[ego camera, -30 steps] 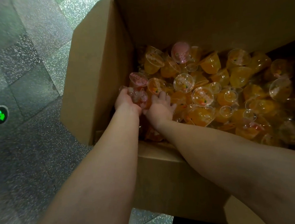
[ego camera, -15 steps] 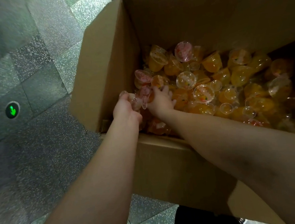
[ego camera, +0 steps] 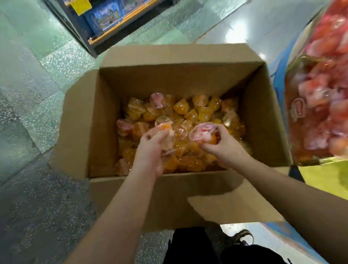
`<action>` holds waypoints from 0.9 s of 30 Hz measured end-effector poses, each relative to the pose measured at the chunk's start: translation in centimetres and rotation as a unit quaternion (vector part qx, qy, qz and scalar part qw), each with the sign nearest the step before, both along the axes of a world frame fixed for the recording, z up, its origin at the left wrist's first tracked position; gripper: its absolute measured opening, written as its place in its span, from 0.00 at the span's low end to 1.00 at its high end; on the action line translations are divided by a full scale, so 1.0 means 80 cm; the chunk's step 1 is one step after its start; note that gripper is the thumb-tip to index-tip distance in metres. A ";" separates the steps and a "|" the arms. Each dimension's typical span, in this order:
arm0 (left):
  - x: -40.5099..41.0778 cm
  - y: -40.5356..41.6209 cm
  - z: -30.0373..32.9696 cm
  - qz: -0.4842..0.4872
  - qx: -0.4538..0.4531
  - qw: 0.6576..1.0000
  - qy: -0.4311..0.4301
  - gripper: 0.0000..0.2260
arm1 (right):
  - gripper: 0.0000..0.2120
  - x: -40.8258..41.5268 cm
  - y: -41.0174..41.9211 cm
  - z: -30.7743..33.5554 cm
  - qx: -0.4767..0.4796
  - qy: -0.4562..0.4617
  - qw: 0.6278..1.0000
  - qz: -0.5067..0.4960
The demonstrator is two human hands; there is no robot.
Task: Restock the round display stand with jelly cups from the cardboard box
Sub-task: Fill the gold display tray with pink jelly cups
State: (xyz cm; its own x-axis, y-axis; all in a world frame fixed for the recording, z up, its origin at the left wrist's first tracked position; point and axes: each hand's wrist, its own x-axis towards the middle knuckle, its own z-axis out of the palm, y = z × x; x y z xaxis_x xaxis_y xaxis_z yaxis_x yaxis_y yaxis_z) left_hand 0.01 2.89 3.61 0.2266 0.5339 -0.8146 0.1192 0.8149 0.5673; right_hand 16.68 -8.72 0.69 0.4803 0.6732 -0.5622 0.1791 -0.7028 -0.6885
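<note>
An open cardboard box [ego camera: 93,125] stands on the floor in front of me, its bottom covered with several orange and pink jelly cups [ego camera: 190,111]. My left hand [ego camera: 151,148] grips a small bunch of clear jelly cups [ego camera: 166,136] above the pile. My right hand [ego camera: 224,146] grips pink and orange jelly cups [ego camera: 203,133] beside it. The round display stand [ego camera: 331,102], blurred and heaped with red and pink cups, fills the right edge.
A blue shelf unit [ego camera: 118,15] with boxed goods stands behind the box. Glossy tiled floor [ego camera: 24,143] lies to the left. A loose box flap [ego camera: 233,208] juts out at the near right. My dark trousers and a shoe [ego camera: 243,238] show below.
The view has pulled back from inside the box. Both hands have lifted off the pile's left side and moved apart, each now holding cups. The display stand has come into view on the right.
</note>
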 end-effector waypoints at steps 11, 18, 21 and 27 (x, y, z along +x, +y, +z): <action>0.215 -0.206 0.111 -0.384 0.149 0.907 -0.087 0.25 | 0.31 0.111 -0.330 0.143 0.047 -0.161 0.960 -0.226; 0.326 -0.414 0.139 -0.497 0.137 0.838 -0.180 0.26 | 0.34 0.143 -0.563 0.179 0.055 -0.229 0.914 -0.332; 0.360 -0.509 0.141 -0.540 0.187 0.802 -0.175 0.18 | 0.31 0.156 -0.666 0.184 0.048 -0.237 0.904 -0.352; 0.414 -0.674 0.150 -0.615 0.425 0.662 -0.060 0.20 | 0.33 0.187 -0.843 0.181 0.001 -0.271 0.892 -0.361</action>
